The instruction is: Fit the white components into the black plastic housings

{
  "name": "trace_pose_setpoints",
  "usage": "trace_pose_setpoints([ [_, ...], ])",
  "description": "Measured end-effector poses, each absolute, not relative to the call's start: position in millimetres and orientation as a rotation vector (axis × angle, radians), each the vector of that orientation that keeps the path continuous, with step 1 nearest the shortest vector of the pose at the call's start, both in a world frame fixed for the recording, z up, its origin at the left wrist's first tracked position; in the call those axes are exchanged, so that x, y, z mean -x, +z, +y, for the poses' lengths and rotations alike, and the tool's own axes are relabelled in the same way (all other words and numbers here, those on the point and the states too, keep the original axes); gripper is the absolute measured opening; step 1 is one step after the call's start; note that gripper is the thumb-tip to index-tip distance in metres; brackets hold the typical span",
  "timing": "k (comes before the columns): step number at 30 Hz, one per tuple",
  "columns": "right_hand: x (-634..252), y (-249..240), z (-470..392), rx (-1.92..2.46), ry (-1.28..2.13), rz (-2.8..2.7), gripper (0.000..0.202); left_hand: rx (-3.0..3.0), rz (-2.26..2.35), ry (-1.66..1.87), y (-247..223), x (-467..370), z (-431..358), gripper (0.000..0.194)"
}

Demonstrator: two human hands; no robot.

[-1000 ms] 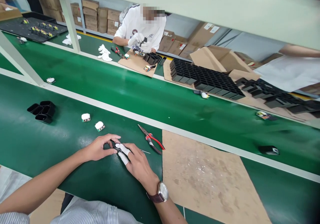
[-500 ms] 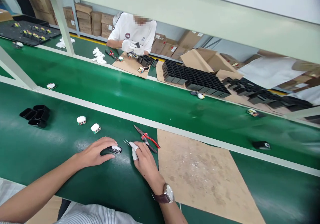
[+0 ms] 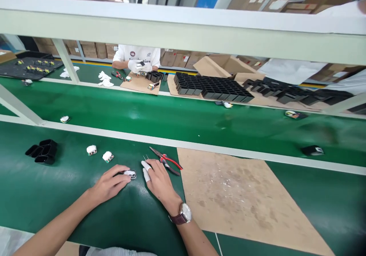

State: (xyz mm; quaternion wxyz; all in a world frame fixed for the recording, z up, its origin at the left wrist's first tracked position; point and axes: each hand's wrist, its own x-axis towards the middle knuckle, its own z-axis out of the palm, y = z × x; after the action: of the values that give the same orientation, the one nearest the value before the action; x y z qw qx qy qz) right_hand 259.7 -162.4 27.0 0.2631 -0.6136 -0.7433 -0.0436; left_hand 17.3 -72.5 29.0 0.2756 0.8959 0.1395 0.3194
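My left hand (image 3: 111, 184) is closed, its thumb and fingertips gripping the near end of a small black plastic case (image 3: 132, 175) with a white-topped part inside. The case sits low at the bench surface. To the right of it, my right hand (image 3: 158, 179) wears white finger cots on two fingers and is closed on thin metal tweezers (image 3: 145, 157). Only the tweezers' tips show, pointing away from me. Beyond my left hand lie two small circuit boards with white tops, one nearer (image 3: 108, 156) and one farther (image 3: 92, 149). Red-handled pliers (image 3: 166, 160) lie just beyond my right hand.
Several black cases (image 3: 45, 151) stand at the left. A stained cardboard sheet (image 3: 228, 187) covers the bench at right. Past a pale rail runs a green conveyor (image 3: 171, 120) carrying scattered parts. A gloved co-worker (image 3: 139, 60) sits across, near rows of black cases (image 3: 211, 86).
My left fingers have closed on the case from a wider spread. The tweezers have turned from pointing toward the case to pointing away from me. The view has tilted up, and conveyor parts have shifted right.
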Motion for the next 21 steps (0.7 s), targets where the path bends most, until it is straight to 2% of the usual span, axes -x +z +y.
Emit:
trace_pose_setpoints([
  [3,-265.4,23.3,-166.7,1.710,-0.173,-1.964,0.037,-2.323,0.429,0.792,31.6,-20.6,-72.4,0.020],
  [6,-267.3,20.5,-168.4,1.805,-0.217,-1.934,0.032,-1.860,0.648,0.796,33.9,-25.9,-69.0,0.013],
  [9,-266.9,16.5,-168.1,1.852,-0.252,-1.918,0.028,-1.171,0.795,0.761,39.0,-28.7,-61.6,0.025],
  [12,-267.1,13.2,-167.6,1.885,-0.260,-1.921,0.023,-0.823,0.807,0.742,45.7,-27.8,-55.9,0.032],
  [16,-269.7,12.2,-167.3,1.897,-0.214,-1.948,0.037,-0.992,0.820,0.737,48.2,-27.0,-44.0,0.033],
  [21,-272.7,6.4,-166.4,1.878,-0.255,-1.944,0.045,-1.893,0.975,0.842,50.6,-33.9,30.9,0.035],
])
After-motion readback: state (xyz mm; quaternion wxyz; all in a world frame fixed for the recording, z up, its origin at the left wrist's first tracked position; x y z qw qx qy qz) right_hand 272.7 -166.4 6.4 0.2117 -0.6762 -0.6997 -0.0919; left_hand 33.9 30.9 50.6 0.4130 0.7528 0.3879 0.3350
